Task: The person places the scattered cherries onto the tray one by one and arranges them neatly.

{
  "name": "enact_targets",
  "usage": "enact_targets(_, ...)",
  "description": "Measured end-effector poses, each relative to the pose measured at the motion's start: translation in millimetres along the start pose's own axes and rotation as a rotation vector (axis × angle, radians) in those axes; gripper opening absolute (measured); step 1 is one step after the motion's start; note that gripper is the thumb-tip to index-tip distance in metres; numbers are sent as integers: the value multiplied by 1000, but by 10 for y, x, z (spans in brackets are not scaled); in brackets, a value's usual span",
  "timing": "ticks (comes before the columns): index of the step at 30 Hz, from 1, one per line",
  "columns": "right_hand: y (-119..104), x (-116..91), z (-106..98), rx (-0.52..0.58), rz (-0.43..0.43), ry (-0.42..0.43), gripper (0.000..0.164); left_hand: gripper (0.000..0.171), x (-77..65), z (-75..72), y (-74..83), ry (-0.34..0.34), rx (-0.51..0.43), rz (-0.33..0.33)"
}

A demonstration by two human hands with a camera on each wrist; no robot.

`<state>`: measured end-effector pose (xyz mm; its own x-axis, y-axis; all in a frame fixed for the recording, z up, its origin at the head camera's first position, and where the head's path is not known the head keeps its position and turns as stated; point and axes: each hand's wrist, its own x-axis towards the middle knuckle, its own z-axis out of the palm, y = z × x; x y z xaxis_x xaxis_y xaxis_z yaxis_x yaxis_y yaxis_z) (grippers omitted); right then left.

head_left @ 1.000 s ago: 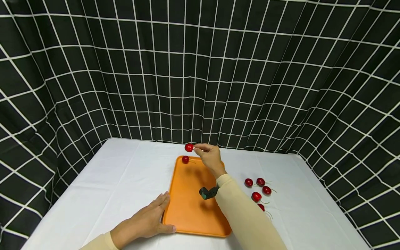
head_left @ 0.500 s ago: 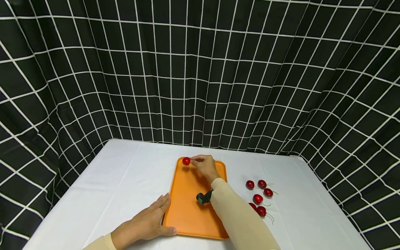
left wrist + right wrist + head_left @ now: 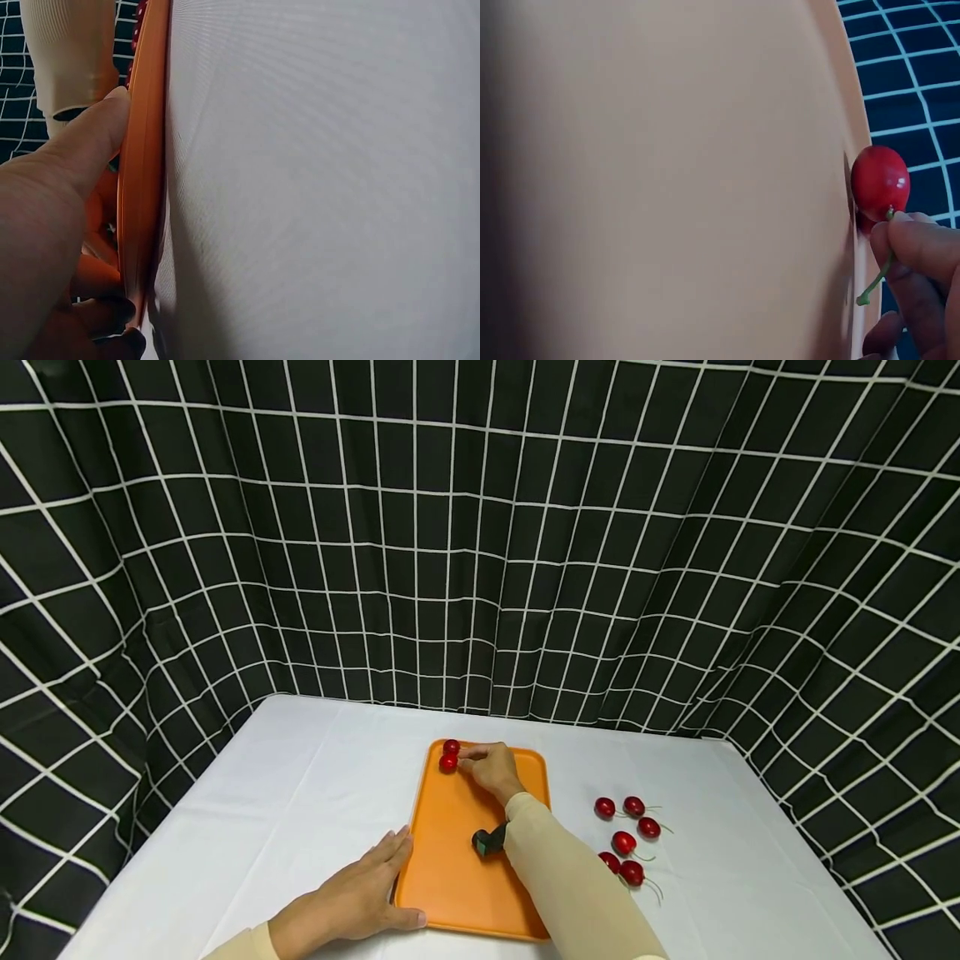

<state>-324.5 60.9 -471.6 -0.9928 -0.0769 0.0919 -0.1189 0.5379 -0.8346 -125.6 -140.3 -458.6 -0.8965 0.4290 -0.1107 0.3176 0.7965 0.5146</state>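
Note:
My right hand [image 3: 491, 768] pinches a red cherry [image 3: 880, 180] by its green stem [image 3: 875, 283], low over the far left part of the orange tray [image 3: 450, 852]. Just beyond it, a second cherry [image 3: 451, 747] lies in the tray's far left corner; in the right wrist view it is mostly hidden behind the held one. My left hand [image 3: 363, 889] rests against the tray's near left corner, fingers along the left side and thumb at the near edge. The left wrist view has this hand [image 3: 67, 165] right at the tray's rim [image 3: 142, 150].
Several cherries [image 3: 623, 842] with stems lie on the white tablecloth [image 3: 720, 860] to the right of the tray. My right sleeve [image 3: 573, 877] crosses over the tray's right side. A black curtain [image 3: 480, 568] with a white grid hangs behind and at both sides.
My right hand has come down and nearer with the cherry, from above the tray's far edge to low over its far left part. The left hand stays at the tray's corner.

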Motion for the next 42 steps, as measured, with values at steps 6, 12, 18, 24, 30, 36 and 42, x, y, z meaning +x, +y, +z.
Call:
enact_targets(6,-6,19,8,-23,1,-5,4,112,4,-2,-3,4,9,-2)
enact_targets(12,-15,14,31,-41,30,12,5,112,0,5,3,8,15,9)
enact_targets(18,-9,2,42,-35,39,14,6,111,-18,-3,6,7,22,20)
enact_targets(24,-4,7,1,-23,20,11,5,111,-18,-10,10,11,27,27)
enact_targets(30,-121,19,-210,54,-7,-8,7,111,-8,-7,9,10,25,31)
enact_targets(36,-373,15,-557,187,-88,-50,8,111,-2,-10,-5,12,25,43)
enact_targets(42,-573,-64,-923,265,-182,-98,12,111,-4,5,4,5,7,51)
